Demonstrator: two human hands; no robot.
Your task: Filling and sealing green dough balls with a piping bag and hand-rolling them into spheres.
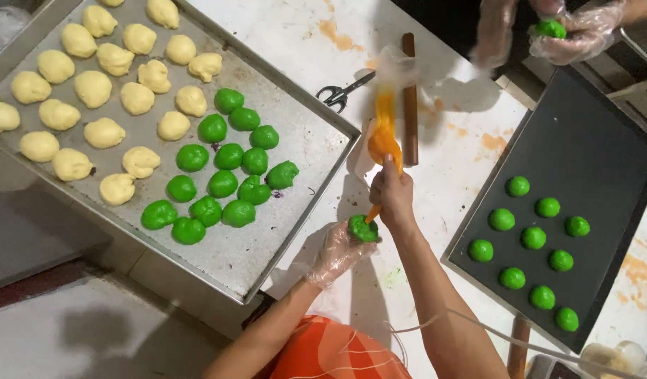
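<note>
Left hand (335, 251), gloved, fingers cupped round a green dough ball (363, 229); right hand (391, 194), fingers clenched on an orange piping bag (384, 137), tip in the ball. Ball just right of the metal tray (304, 137) — likely soft, easily dented; cradle from below. Open counter (464, 151) beyond; dark tray (590, 154) further right.

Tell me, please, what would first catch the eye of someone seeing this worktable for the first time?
The bright green dough balls stand out first, clustered beside pale yellow ones on the metal tray at left. At centre, the gloved left hand cups a green dough piece while the bare right hand squeezes an orange piping bag into it. More smooth green balls sit on the dark tray at right.
</note>
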